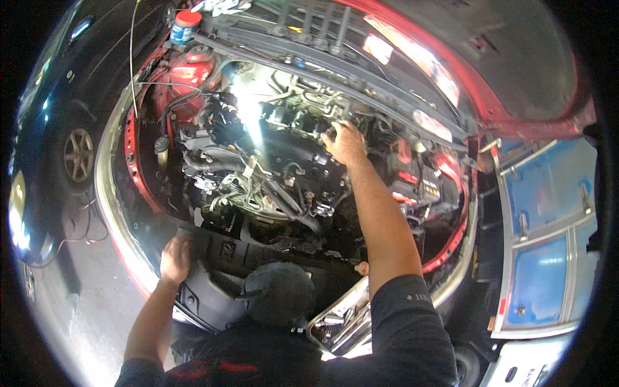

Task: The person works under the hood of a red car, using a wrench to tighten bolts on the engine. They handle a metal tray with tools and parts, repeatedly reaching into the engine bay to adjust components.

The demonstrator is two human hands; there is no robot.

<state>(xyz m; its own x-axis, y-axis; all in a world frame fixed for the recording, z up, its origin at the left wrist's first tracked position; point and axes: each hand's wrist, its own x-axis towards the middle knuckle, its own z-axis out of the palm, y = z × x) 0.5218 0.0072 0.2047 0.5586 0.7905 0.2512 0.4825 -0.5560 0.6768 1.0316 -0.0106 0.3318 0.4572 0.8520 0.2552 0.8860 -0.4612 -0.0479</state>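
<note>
An open engine bay lies before me, with the black-topped engine (284,151) in its middle. My right hand (347,143) reaches to the engine's far right side, its fingers curled round something small. A bit of yellow shows at the fingers; the rest of what they hold is hidden. My left hand (175,259) rests at the left of the black plastic front panel (219,248); its fingertips are too dim to read. In front of me, a metal tray (342,322) carries shiny tools. A dark grey, cap-like rounded shape (278,293) covers part of the panel.
A battery (422,184) sits at the bay's right. The raised red hood (516,71) hangs over the far right. A blue tub with a red lid (186,27) stands at the far left. A dark car (58,129) is parked left; a blue-panelled cabinet (548,193) stands right.
</note>
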